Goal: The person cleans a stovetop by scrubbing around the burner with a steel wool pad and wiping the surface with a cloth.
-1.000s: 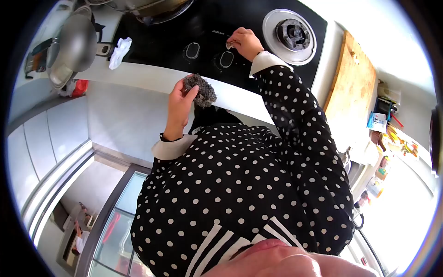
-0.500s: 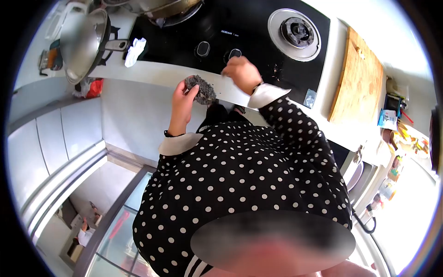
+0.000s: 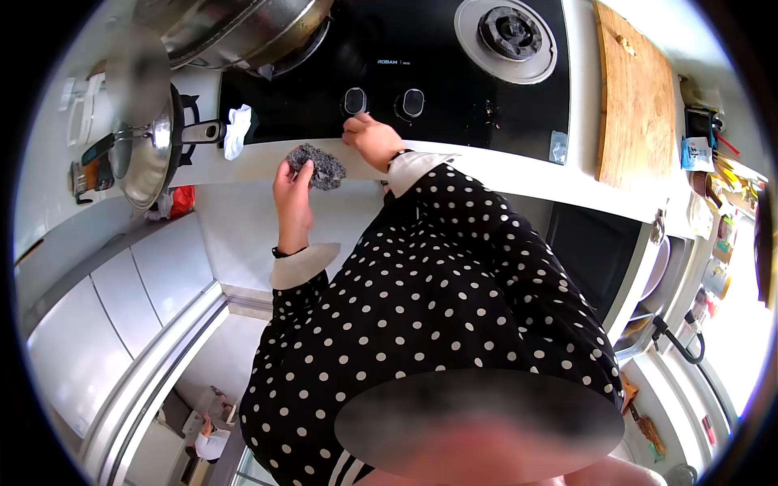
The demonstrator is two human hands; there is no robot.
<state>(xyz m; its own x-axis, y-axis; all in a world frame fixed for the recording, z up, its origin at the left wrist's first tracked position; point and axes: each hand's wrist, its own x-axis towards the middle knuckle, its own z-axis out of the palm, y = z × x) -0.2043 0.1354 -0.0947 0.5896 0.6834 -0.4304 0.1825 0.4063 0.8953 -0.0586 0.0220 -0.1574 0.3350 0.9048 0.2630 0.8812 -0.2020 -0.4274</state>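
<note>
A dark grey, stringy scouring pad is pinched between the thumb and fingers of my left hand, just in front of the counter edge. My right hand is at the front edge of the black gas stove, fingers curled together and pointing left. Whatever they hold, if anything, is hidden. Just beyond those fingers is the left stove knob; whether they touch it I cannot tell. The right knob stands beside it.
A large metal pot sits on the stove's left part. Left of the stove are a lidded pan and a crumpled white cloth. Crumbs lie near the right burner. A wooden cutting board rests on the right counter.
My right hand has moved left and down from beside the right knob to the stove's front edge below the left knob. My left hand still holds the scouring pad. The camera view has shifted.
</note>
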